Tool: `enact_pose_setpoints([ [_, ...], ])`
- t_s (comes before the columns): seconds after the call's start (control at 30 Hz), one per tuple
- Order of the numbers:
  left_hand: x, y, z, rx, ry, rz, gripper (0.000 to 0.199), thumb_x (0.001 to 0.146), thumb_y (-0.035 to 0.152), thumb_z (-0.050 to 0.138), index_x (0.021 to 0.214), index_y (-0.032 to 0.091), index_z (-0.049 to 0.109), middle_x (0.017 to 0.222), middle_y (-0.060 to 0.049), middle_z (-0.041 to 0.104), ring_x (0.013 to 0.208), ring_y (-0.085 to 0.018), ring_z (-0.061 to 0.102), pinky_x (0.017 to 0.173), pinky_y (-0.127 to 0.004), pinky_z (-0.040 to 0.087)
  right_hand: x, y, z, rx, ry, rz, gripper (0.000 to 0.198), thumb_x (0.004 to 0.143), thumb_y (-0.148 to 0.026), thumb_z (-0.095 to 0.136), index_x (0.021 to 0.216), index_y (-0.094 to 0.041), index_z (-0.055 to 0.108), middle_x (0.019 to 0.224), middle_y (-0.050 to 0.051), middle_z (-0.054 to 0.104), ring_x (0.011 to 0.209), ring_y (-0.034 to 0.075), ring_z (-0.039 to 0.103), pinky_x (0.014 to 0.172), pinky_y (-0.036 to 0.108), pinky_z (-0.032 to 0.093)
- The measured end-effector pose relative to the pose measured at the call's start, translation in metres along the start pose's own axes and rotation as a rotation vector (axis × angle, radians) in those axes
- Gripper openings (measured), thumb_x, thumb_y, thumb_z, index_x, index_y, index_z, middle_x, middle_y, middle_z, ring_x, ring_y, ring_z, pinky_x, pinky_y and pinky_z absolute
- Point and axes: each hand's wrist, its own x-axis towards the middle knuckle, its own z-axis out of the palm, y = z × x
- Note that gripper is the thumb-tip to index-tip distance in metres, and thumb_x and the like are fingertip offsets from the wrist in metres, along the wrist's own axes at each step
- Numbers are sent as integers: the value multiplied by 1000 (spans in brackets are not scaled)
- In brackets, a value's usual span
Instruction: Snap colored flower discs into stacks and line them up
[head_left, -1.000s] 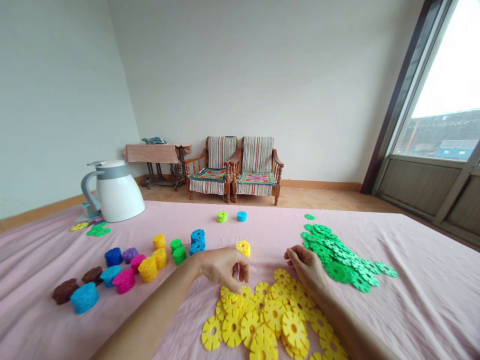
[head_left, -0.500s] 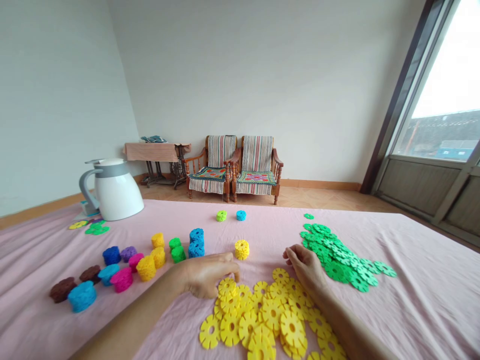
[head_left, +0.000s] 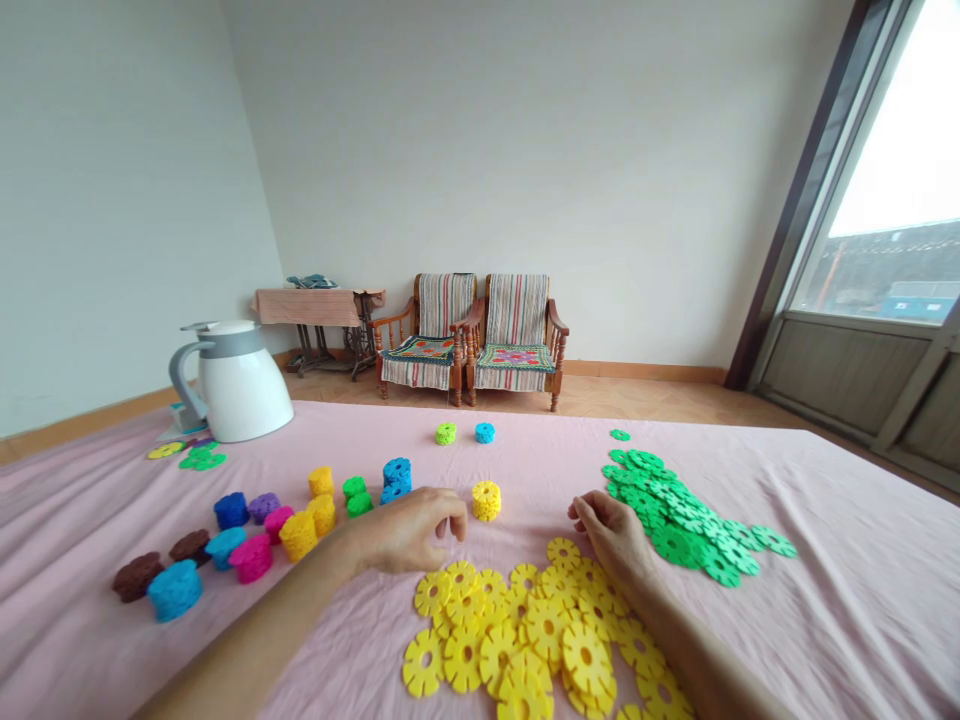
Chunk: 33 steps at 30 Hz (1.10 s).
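My left hand (head_left: 412,528) hovers at the back left of a loose pile of yellow slotted plastic discs (head_left: 546,625). Its fingers curl downward, apart from the thumb, and no disc shows between them. Just right of its fingertips stands a short yellow disc stack (head_left: 486,501). My right hand (head_left: 611,525) rests at the back right of the pile, its fingers closed together with nothing visible in them. Beyond it spreads a heap of green discs (head_left: 667,510). The left hand partly covers a blue disc stack (head_left: 396,478).
Stacks of discs stand at left, among them brown (head_left: 138,577), light blue (head_left: 175,590), pink (head_left: 251,558) and orange-yellow (head_left: 299,535). Small lime (head_left: 445,434) and blue stacks (head_left: 484,433) sit farther back. A white jug (head_left: 246,395) stands on the pink tablecloth (head_left: 540,450) at back left.
My left hand has drawn back to the left from the yellow pile, and its fingers have spread from the thumb. A yellow disc there now shows more fully. The right hand stays put.
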Motion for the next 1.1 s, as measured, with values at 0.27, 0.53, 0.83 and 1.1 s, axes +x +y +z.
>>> enact_pose_setpoints([
  [0.27, -21, 4, 0, -12, -195, -120, 43, 53, 25, 69, 93, 24, 54, 90, 2, 52, 71, -16, 51, 57, -22, 35, 0, 1, 0, -34, 6, -31, 35, 78, -45, 44, 64, -18, 60, 60, 3, 63, 58, 16, 59, 52, 23, 40],
  [0.53, -30, 6, 15, -6, -59, -134, 27, 59, 21, 59, 85, 21, 51, 86, 2, 52, 72, -15, 49, 61, -22, 37, 0, 1, 1, -11, 6, -10, 36, 77, -48, 45, 63, -18, 59, 60, 3, 63, 59, 17, 59, 51, 23, 40],
  [0.83, 20, -9, -1, -91, 322, -145, 28, 63, 22, 59, 91, 18, 58, 86, -1, 57, 77, -15, 53, 65, -23, 41, -1, 0, 1, 15, -1, -13, 33, 77, -45, 46, 63, -18, 59, 60, 2, 62, 59, 16, 59, 52, 22, 41],
  [1.1, 61, -24, 27, -258, 499, -140, 26, 65, 26, 64, 89, 16, 59, 91, -4, 58, 78, -16, 54, 64, -24, 44, -1, -1, 0, 20, -10, -20, 32, 77, -44, 45, 64, -18, 59, 61, 2, 62, 59, 16, 59, 53, 22, 42],
])
